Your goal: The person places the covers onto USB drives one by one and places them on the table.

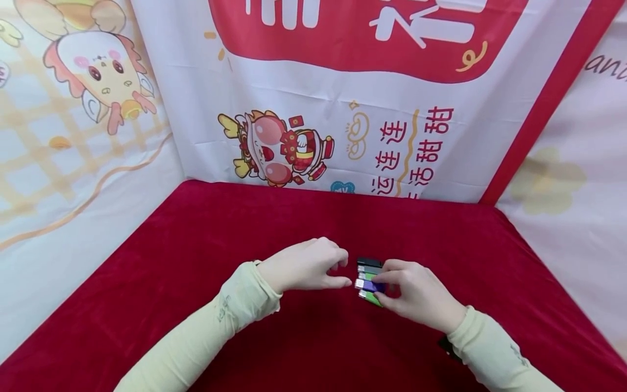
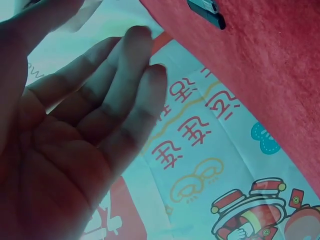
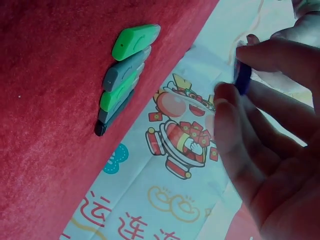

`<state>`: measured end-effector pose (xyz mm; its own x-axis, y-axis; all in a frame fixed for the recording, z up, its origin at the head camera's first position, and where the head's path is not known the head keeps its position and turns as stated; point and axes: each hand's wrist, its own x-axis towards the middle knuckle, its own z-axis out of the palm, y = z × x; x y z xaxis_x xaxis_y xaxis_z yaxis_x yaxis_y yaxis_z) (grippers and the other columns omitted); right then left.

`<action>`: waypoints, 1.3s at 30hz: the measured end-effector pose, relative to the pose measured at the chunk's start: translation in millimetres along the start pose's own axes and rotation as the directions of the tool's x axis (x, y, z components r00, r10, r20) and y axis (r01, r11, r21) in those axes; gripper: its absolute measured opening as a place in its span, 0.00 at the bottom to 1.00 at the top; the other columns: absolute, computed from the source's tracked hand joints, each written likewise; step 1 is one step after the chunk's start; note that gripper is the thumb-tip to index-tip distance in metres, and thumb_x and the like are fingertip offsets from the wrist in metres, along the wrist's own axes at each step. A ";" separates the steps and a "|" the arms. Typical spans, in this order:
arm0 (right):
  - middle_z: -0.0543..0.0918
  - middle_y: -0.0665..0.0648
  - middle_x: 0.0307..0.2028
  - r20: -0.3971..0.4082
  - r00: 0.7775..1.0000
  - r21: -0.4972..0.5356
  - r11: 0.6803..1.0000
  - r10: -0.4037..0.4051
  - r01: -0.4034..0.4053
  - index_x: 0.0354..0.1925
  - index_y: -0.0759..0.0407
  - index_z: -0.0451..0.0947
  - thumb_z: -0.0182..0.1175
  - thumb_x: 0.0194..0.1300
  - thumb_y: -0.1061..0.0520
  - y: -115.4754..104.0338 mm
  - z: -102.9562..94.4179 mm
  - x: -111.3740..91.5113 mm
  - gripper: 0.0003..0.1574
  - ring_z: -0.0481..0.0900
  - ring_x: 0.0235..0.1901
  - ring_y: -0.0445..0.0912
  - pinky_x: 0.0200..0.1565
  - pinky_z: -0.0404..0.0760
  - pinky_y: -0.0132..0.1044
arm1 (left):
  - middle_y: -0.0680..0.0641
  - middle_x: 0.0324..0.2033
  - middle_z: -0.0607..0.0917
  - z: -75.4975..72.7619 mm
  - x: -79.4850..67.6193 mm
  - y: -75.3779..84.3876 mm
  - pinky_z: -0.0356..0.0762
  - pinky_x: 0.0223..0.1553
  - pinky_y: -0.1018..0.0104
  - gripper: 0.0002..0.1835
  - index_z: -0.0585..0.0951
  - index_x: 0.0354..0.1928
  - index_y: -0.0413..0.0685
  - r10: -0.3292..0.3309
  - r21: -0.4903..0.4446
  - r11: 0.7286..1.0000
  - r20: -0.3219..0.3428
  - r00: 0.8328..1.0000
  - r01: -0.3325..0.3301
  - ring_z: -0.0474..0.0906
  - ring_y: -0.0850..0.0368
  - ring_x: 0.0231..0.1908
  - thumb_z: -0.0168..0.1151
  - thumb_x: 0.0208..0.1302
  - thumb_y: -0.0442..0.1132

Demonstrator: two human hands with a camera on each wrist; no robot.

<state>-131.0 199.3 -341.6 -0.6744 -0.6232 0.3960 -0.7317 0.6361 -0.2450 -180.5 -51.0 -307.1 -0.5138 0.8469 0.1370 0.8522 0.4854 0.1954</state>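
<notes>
My right hand (image 1: 421,294) pinches a purple USB flash drive (image 3: 243,76) between thumb and fingertips. It is held above a row of similar drives, its pale end pointing left in the head view. Lying side by side on the cloth in the right wrist view are a bright green flash drive (image 3: 135,42), a grey one (image 3: 126,70), another green one (image 3: 119,94), another grey one and a black one (image 3: 101,129). My left hand (image 1: 308,267) hovers left of the row, its fingers loosely bent and nothing in them.
A dark red cloth (image 1: 274,218) covers the table. White printed sheets (image 1: 313,81) rise at the back and both sides. Partly under the right sleeve (image 1: 490,343) lies a dark object (image 1: 448,347), too hidden to identify.
</notes>
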 end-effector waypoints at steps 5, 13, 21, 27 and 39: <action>0.77 0.46 0.30 0.107 0.992 -0.019 0.998 0.064 -0.062 0.35 0.55 0.88 0.76 0.50 0.58 -1.0 1.0 -1.2 0.11 0.73 0.23 0.38 0.24 0.74 0.28 | 0.52 0.32 0.84 -0.1 -1.3 -0.3 0.75 0.34 0.75 0.15 0.84 0.39 0.47 -0.021 0.002 1.000 0.013 1.000 0.021 0.75 0.65 0.30 0.67 0.63 0.52; 0.80 0.47 0.33 0.181 0.979 -0.030 0.995 0.097 -0.094 0.35 0.57 0.89 0.75 0.51 0.58 -1.1 4.8 -2.5 0.11 0.68 0.20 0.32 0.22 0.72 0.27 | 0.53 0.30 0.84 -2.0 -1.3 -0.2 0.75 0.33 0.74 0.14 0.84 0.37 0.49 -0.027 0.015 1.000 0.013 1.000 0.027 0.75 0.66 0.29 0.67 0.63 0.53; 0.80 0.48 0.32 0.198 0.978 -0.062 0.997 0.065 -0.054 0.33 0.56 0.89 0.75 0.50 0.57 0.7 9.8 -2.3 0.09 0.66 0.20 0.32 0.21 0.71 0.28 | 0.53 0.30 0.84 -2.6 -1.3 -0.3 0.75 0.33 0.73 0.14 0.84 0.36 0.49 -0.033 0.006 0.999 0.023 0.999 0.033 0.75 0.66 0.29 0.67 0.63 0.52; 0.79 0.45 0.30 0.206 0.977 -0.093 0.995 0.053 -0.034 0.32 0.54 0.89 0.75 0.50 0.57 -0.6 13.6 -2.5 0.08 0.70 0.23 0.33 0.24 0.74 0.30 | 0.54 0.30 0.83 -1.0 -1.1 0.3 0.75 0.33 0.73 0.14 0.84 0.37 0.49 -0.026 0.017 1.000 0.026 0.999 0.026 0.75 0.66 0.29 0.67 0.63 0.53; 0.82 0.43 0.31 0.216 0.976 -0.115 0.993 0.028 -0.003 0.32 0.49 0.89 0.78 0.47 0.56 -0.1 15.0 -4.7 0.10 0.79 0.30 0.37 0.28 0.79 0.34 | 0.55 0.28 0.83 2.6 1.6 0.7 0.74 0.32 0.74 0.14 0.84 0.36 0.50 -0.015 0.021 1.000 0.037 0.999 0.014 0.74 0.67 0.28 0.67 0.63 0.52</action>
<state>-129.3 195.3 -356.7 -0.7003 -0.6886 0.1881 -0.7132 0.6863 -0.1424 -180.5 -48.7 -309.3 -0.5226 0.8469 0.0985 0.8467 0.5020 0.1764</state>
